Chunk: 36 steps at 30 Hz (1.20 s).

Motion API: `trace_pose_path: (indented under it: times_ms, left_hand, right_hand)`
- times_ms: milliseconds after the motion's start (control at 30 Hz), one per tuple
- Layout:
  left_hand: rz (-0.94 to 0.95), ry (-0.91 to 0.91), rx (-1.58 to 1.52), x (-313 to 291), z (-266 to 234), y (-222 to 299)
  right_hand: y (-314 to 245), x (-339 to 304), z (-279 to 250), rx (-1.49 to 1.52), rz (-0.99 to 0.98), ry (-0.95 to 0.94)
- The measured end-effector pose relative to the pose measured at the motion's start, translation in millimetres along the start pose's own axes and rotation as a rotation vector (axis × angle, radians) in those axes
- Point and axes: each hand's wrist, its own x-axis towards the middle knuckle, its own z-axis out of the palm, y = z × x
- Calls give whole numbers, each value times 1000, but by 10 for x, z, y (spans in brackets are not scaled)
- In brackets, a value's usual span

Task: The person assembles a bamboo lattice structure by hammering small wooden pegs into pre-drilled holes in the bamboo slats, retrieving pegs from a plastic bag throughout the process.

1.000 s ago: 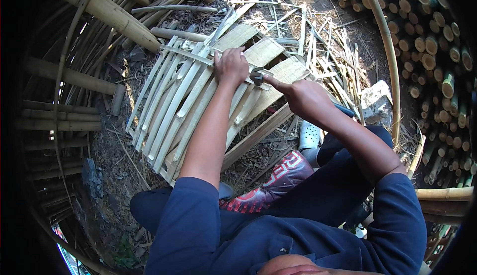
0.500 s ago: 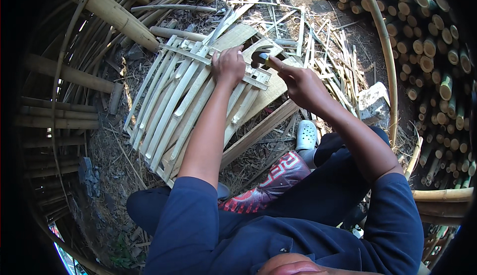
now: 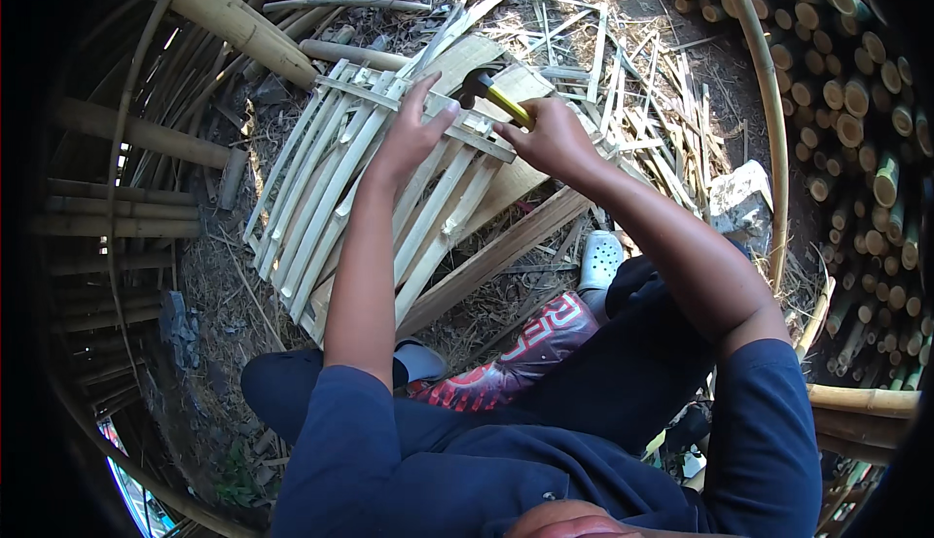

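Note:
A slatted bamboo frame [image 3: 328,193], its pale curved strips joined by crosspieces, lies tilted in front of me on wooden boards. My left hand [image 3: 416,137] is over its far crosspiece, thumb and fingers spread, with nothing in it; whether it touches the slats I cannot tell. In my closed right hand [image 3: 556,139] is a hammer [image 3: 508,104] with a yellow and black handle. Its dark head is above the right part of the crosspiece, close to my left hand's fingertips.
A plank [image 3: 501,261] runs beneath the frame toward my legs. Bamboo offcuts [image 3: 671,115] litter the ground beyond. Cut poles [image 3: 846,100] are stacked at the right, near a pale stone block [image 3: 739,197]. Thick bamboo poles [image 3: 219,17] stand at the left. My clog [image 3: 601,261] is right of the plank.
My left hand has come off the crosspiece area where it lay, moved left and spread its fingers. The right hand with the hammer has shifted slightly left and lower, showing more handle.

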Motion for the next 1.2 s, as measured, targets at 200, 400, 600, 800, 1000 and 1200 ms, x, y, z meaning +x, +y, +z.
trace_pose_path:
  times_ms: [200,400,600,800,1000,1200]
  left_hand:
    - [-178,-345,877,-1108,162,348]
    - [-167,-154,668,-1234,185,199]
    - [-143,-109,882,-1009,590,443]
    - [-235,-95,774,-925,672,409]
    - [-274,-5,749,-1044,632,278]
    - [-255,51,615,-1083,497,263]
  right_hand:
    - [-93,107,-80,-98,-91,120]
    - [-161,33,-110,-96,-55,85]
    - [-164,-79,-186,-100,-49,48]
    - [-85,-129,-225,-125,-52,74]
    - [30,-96,-261,-101,-49,50]
    - [-49,-142,-279,-89,11,22]
